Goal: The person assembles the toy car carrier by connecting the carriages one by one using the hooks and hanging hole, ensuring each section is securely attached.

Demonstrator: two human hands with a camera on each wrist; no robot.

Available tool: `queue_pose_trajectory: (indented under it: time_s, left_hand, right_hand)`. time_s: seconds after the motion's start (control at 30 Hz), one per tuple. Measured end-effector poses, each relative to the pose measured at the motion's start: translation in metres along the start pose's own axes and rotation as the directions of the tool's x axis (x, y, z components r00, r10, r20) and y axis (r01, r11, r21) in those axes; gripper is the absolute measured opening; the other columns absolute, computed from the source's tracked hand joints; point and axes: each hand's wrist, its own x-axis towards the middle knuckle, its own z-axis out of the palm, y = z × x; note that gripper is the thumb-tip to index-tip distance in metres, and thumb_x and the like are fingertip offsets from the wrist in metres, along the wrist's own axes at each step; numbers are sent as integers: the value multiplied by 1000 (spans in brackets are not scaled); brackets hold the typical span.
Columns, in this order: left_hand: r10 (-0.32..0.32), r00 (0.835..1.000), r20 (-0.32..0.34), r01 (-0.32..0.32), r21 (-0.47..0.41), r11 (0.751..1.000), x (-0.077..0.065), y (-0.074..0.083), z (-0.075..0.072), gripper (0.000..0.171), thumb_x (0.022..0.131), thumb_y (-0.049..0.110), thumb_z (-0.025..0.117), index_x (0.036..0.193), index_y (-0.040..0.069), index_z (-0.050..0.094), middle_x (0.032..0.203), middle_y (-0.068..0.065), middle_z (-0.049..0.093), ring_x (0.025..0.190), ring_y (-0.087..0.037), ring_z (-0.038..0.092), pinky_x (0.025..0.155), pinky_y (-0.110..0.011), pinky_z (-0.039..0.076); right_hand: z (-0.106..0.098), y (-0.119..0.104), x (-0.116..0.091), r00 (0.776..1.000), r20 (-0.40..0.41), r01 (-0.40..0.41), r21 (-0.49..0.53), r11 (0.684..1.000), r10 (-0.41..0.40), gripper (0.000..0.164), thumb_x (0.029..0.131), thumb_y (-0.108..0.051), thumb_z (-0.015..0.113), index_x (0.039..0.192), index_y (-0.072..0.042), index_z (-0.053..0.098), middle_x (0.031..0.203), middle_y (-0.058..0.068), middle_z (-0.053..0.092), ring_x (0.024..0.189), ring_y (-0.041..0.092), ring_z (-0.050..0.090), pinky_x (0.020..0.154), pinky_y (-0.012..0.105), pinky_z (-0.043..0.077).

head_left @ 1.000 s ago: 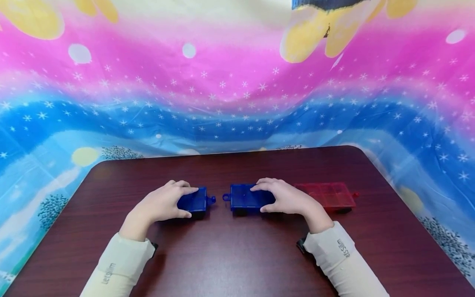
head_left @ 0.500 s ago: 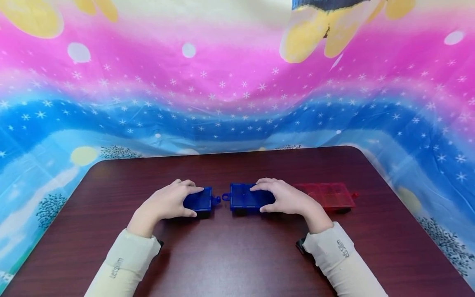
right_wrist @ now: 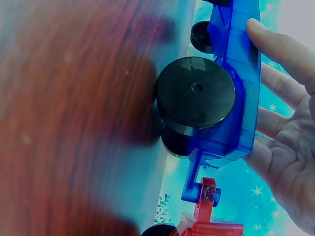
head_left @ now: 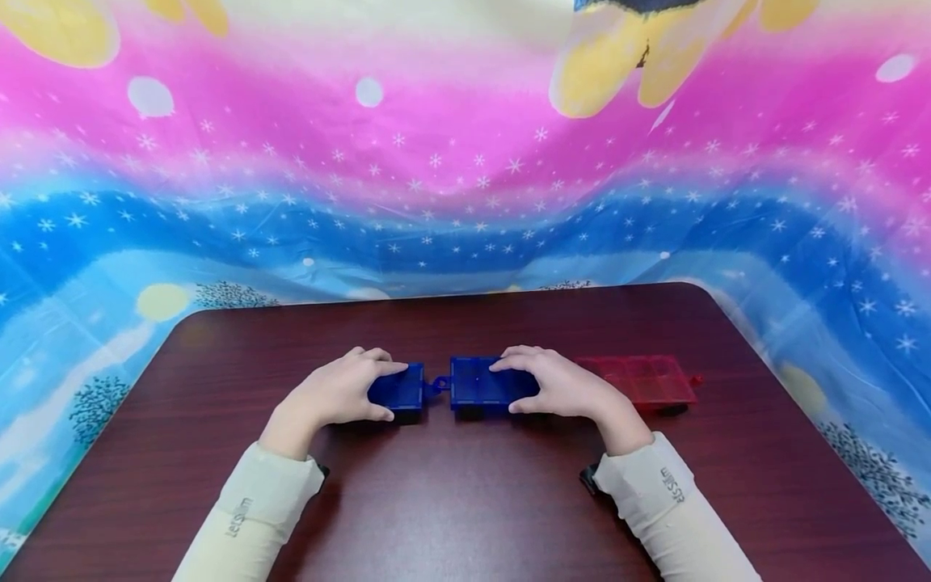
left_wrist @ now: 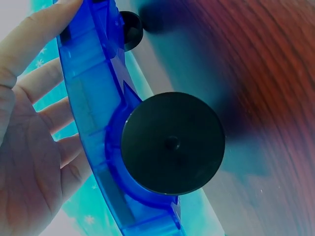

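Observation:
My left hand (head_left: 334, 391) grips a see-through blue toy wagon (head_left: 402, 390) by its sides, thumb on the near side and fingers on the far side. In the left wrist view, the wagon's black wheel (left_wrist: 173, 143) shows large. A second blue toy wagon (head_left: 476, 381) is held the same way by my right hand (head_left: 570, 390). Between the wagons, the left one's blue coupling overlaps the right one's ring (head_left: 440, 384) in the head view. A red toy wagon (right_wrist: 219, 229) hangs on behind the right blue one, its red link on the blue hook (right_wrist: 192, 191).
The dark brown table (head_left: 451, 501) spreads around the wagons, its far corners rounded. Behind and at both sides of it hangs a pink and blue snowflake-patterned cloth (head_left: 436, 178). The red wagon's body (head_left: 647, 381) extends to the right past my right hand.
My left hand has slid its blue wagon to the right, closing the gap until its coupling meets the other wagon's ring. The right hand and its wagon have stayed in place.

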Motion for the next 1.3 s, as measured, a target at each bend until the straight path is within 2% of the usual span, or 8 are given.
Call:
queue_pose_trajectory:
  time_s: [0.5,0.8,1.1,1.3]
  left_hand:
    - [17,1000,5,-17,-10,1000,2,3,2,70,79,41,82,142,20,58,142,-11,55,127,-33,52,101,-51,50]
    - [58,998,-34,-59,-10,998,0,-1,5,72,77,41,84,140,17,58,138,-12,58,123,-33,54,102,-50,49]
    - [52,998,-34,-53,-23,998,-2,0,7,73,78,40,84,142,18,56,140,-11,57,125,-33,53,104,-50,48]
    - [28,999,-23,-28,5,1000,-5,0,5,73,79,43,82,143,21,55,143,-10,55,128,-33,53,101,-55,49]
  right_hand:
    - [-1,-3,2,1000,16,-1,-21,1000,2,55,88,-27,76,139,-18,59,153,16,44,141,40,41,106,57,46]
    - [1,-4,3,1000,25,11,-38,999,-10,55,87,-26,77,138,-18,60,152,15,45,140,39,42,106,55,46]
    - [1,-7,3,999,32,-1,-37,999,2,56,86,-26,78,138,-17,60,152,15,46,140,39,41,107,55,46]
    - [1,-8,3,999,35,-1,-37,999,2,56,87,-28,77,139,-18,59,152,14,46,141,38,41,108,55,44]
